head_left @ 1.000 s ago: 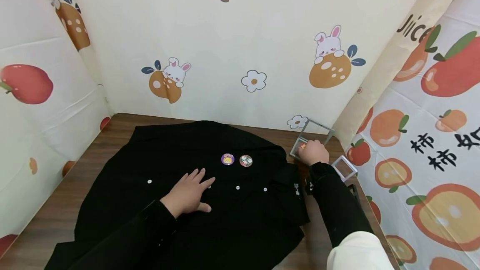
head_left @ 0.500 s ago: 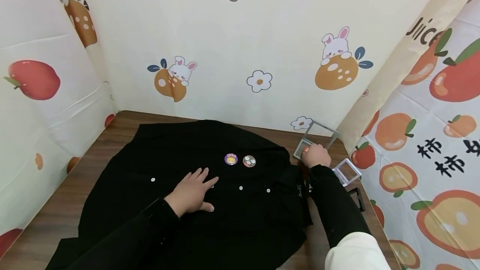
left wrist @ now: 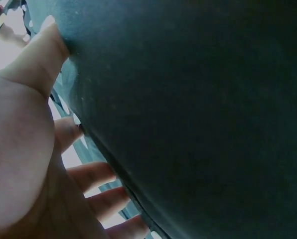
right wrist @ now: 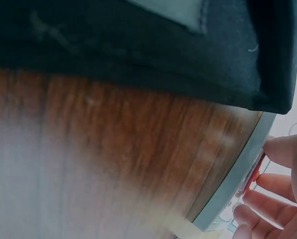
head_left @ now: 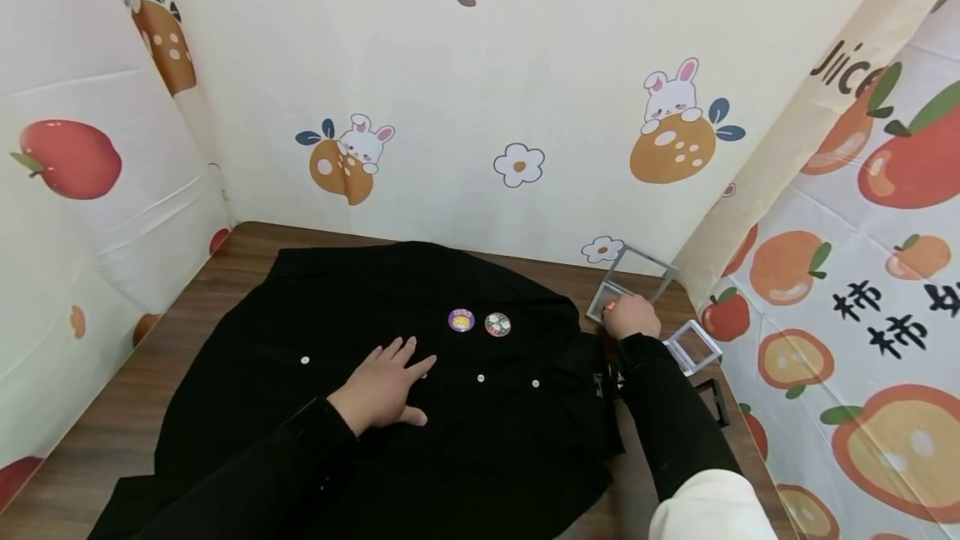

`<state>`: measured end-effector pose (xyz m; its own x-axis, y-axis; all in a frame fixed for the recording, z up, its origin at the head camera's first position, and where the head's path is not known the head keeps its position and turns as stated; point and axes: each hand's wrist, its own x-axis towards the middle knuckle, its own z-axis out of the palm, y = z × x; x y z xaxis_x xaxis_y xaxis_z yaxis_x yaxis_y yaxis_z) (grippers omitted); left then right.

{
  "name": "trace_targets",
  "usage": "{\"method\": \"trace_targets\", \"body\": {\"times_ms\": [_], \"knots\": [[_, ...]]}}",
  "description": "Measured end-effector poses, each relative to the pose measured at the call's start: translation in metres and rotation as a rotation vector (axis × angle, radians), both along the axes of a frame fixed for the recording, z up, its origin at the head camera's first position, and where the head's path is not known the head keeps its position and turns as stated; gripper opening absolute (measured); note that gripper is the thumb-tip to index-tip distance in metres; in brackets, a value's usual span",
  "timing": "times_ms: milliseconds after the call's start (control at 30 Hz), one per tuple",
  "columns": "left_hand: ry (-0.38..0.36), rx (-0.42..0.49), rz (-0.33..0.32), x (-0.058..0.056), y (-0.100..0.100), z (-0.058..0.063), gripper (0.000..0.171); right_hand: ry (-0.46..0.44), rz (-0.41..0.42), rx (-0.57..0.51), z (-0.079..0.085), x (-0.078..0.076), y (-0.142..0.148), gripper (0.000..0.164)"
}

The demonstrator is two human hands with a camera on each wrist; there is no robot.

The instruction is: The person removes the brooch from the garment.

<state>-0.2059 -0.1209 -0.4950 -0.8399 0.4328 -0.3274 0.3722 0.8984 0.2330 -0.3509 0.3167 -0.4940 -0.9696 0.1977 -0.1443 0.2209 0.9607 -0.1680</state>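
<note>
A black shirt [head_left: 360, 298] with white buttons lies spread on the wooden table. Two round badges are on it, a purple and yellow badge [head_left: 461, 321] and a patterned badge [head_left: 497, 324]. My left hand [head_left: 382, 386] rests on the shirt's middle, fingers spread. At the back right, my right hand [head_left: 632, 317] reaches into a grey-framed clear case [head_left: 597, 303] with its lid raised. Between thumb and fingers it pinches a small red-edged item [right wrist: 254, 175], mostly hidden by the hand; its kind is unclear.
A white-framed case [head_left: 693, 347] and a black-framed case [head_left: 714, 401] stand along the table's right edge, partly behind my right sleeve. Fruit-printed cloth walls [head_left: 442, 107] close off the back and both sides. Bare wood [head_left: 82, 432] shows at the left.
The head view has shifted slightly, so the scene sits a little further right. My right hand stays at the grey case, and my left hand keeps its place on the shirt.
</note>
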Motion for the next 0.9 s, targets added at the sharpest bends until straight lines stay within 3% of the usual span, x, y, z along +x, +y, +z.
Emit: {"method": "trace_targets", "body": {"times_ms": [300,500,667,900], "knots": [[-0.009,0.003,0.004,-0.001,0.0,-0.001,0.09,0.028,0.044,-0.002,0.012,0.009,-0.005,0.044],[-0.005,0.006,-0.011,-0.001,0.0,0.004,0.09,0.073,0.13,-0.016,0.029,0.024,-0.029,0.044],[0.033,-0.021,-0.042,-0.007,0.0,0.01,0.091,0.071,0.227,-0.032,0.035,0.037,-0.062,0.057],[0.155,-0.083,-0.076,-0.025,0.008,0.018,0.094,0.079,0.369,-0.049,0.027,0.057,-0.103,0.053]]}}
